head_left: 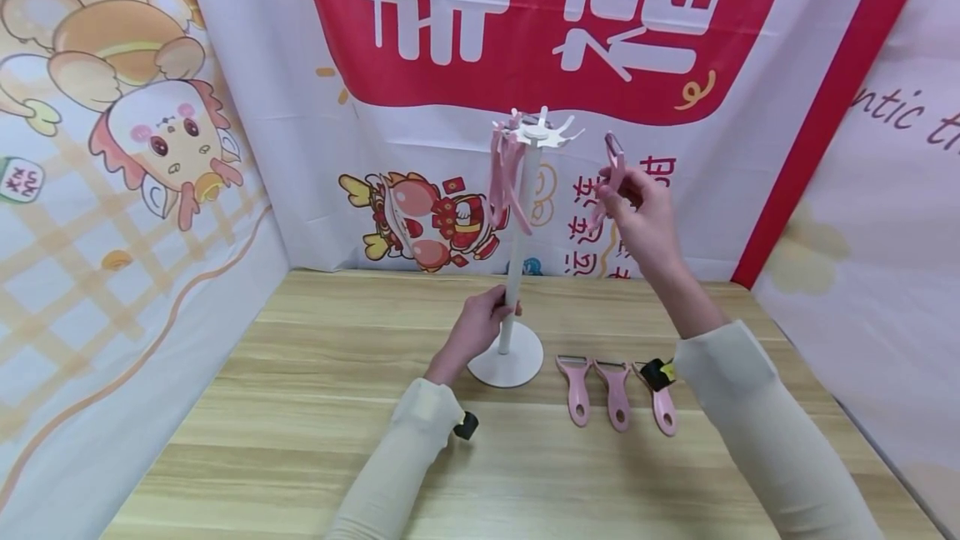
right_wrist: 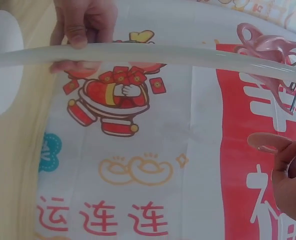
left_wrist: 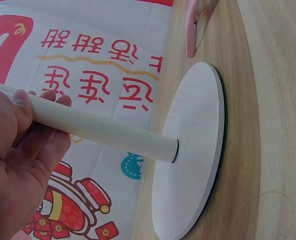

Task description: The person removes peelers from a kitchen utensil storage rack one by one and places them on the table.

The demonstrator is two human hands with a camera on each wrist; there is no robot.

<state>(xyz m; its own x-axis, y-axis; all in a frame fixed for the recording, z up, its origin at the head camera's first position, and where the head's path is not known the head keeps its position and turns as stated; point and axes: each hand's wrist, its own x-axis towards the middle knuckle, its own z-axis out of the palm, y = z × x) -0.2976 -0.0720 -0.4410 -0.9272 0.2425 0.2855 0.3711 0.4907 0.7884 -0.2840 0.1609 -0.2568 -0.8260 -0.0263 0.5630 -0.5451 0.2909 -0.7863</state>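
A white stand (head_left: 514,273) with a ring of hooks (head_left: 542,133) at its top and a round base (head_left: 507,369) stands upright on the table. My left hand (head_left: 482,325) holds its pole low down, thumb and fingers around it, as the left wrist view shows. Several pink peelers (head_left: 506,177) hang from the hooks on the left side. To the right of the hooks, about level with them, my right hand (head_left: 641,211) pinches another pink peeler (head_left: 616,158), blade end up. In the right wrist view the handle (right_wrist: 263,140) sticks out from the fingers.
Three pink peelers, a left one (head_left: 577,394), a middle one (head_left: 617,398) and a right one (head_left: 665,415), lie in a row on the wooden table (head_left: 322,423), right of the base. Printed cloth (head_left: 420,136) hangs behind the table and at both sides.
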